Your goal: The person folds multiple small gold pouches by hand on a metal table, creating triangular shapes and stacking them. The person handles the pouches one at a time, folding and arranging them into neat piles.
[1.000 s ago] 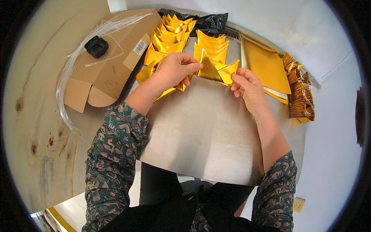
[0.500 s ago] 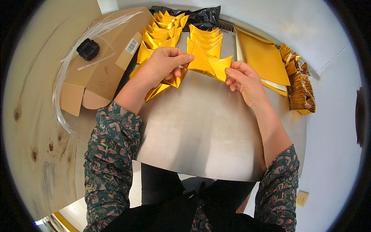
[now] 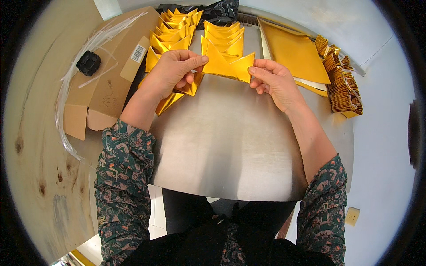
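A folded gold foil paper piece (image 3: 228, 67) is stretched between my two hands over the far part of the metal table. Its left and right ends rise into points, and its lower edge runs nearly straight. My left hand (image 3: 175, 71) pinches the left end between thumb and fingers. At the right end, my right hand (image 3: 274, 80) grips the corner the same way. Directly beyond it stands a row of similar folded gold pieces (image 3: 224, 33). Under and beside my left wrist lie more gold folded pieces (image 3: 171, 102), partly hidden by the hand.
Another row of gold pieces (image 3: 175, 33) runs back at the left, near black plastic (image 3: 222, 12). Flat gold sheets (image 3: 293, 51) and tied gold bundles (image 3: 344, 88) lie right. On the left are a cardboard box (image 3: 108, 91), clear strips (image 3: 62, 95) and a black object (image 3: 88, 63).
The view has shifted slightly. The held gold paper looks flatter and more evenly spread, with its two sides more in line. Both hands still hold its ends.
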Motion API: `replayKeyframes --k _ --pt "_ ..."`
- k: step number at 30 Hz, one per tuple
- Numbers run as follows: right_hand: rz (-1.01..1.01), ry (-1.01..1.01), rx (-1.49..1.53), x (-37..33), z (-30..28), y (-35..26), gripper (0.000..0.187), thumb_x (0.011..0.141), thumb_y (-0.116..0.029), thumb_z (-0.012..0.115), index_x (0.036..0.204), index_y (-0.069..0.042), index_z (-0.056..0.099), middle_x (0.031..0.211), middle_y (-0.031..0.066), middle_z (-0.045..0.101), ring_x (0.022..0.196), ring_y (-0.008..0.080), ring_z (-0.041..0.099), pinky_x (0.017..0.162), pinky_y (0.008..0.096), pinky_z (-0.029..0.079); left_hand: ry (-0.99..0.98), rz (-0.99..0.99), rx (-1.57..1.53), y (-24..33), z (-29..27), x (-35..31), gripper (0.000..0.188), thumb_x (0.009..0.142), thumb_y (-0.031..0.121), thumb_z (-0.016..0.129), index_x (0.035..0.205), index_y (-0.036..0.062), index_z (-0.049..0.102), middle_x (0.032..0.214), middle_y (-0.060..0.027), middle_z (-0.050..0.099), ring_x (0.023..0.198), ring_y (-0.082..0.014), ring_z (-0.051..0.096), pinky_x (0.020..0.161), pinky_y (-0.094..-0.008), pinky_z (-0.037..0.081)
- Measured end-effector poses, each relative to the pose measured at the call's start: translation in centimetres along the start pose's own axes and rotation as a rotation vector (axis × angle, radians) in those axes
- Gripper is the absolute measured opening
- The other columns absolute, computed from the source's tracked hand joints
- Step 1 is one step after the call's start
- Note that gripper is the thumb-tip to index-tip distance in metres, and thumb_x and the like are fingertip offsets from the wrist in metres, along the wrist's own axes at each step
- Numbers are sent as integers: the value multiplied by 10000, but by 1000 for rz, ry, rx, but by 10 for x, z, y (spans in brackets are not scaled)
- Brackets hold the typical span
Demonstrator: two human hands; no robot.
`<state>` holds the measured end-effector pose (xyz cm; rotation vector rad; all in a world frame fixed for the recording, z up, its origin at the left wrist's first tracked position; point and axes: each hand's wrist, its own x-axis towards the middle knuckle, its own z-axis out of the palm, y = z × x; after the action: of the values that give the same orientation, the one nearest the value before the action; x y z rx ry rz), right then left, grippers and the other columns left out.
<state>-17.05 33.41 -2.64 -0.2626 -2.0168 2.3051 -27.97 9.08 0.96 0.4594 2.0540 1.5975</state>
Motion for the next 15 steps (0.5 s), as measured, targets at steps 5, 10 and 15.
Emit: replayKeyframes --k 5,10,15 --pt "-13 -16 20 0 -1 2 288 898 -188 722 1118 -14 652 916 30 670 704 95 641 547 205 459 -9 7 0 0 0 -1 267 931 307 704 791 93 628 520 70 496 379 -9 359 364 -172 233" --pt "5 -19 17 -1 -4 -1 333 884 -205 740 1131 -6 640 939 33 668 664 96 646 484 197 426 -45 -12 -47 -1 -6 -1 236 931 255 704 816 60 638 588 34 565 397 -10 395 371 -165 287" --pt "53 -64 2 -2 -8 -5 367 874 -213 752 1142 4 627 961 40 663 618 89 636 439 184 391 -98 -31 -106 0 -10 0 228 929 233 708 826 42 640 624 22 594 396 -10 403 368 -160 302"
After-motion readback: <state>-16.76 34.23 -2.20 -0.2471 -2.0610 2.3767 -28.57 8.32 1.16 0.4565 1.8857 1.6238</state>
